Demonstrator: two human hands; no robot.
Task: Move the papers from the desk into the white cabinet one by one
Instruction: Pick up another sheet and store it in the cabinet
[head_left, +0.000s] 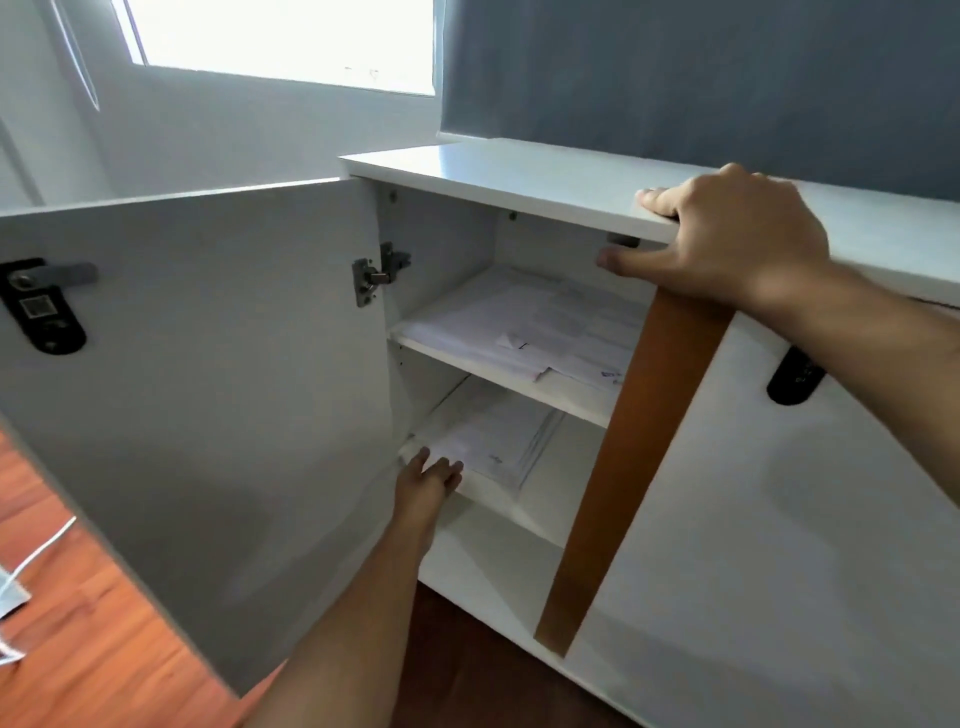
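White cabinet (519, 174), door (208, 364) open: left hand (428, 475), fingers together and flat, is settling papers (498, 441) on the lower shelf (493, 493); right hand (727, 234) is gripping the top panel, thumb underneath. Sliding sheets fully rearward is advisable before releasing.

Left hand (434, 474) on shelved papers (493, 441)

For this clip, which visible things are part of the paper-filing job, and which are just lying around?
Part of the job:
- white cabinet, door open
- papers on upper shelf
- papers on lower shelf, left hand on them
- right hand gripping the cabinet top

Just lying about:
- white cable on the floor
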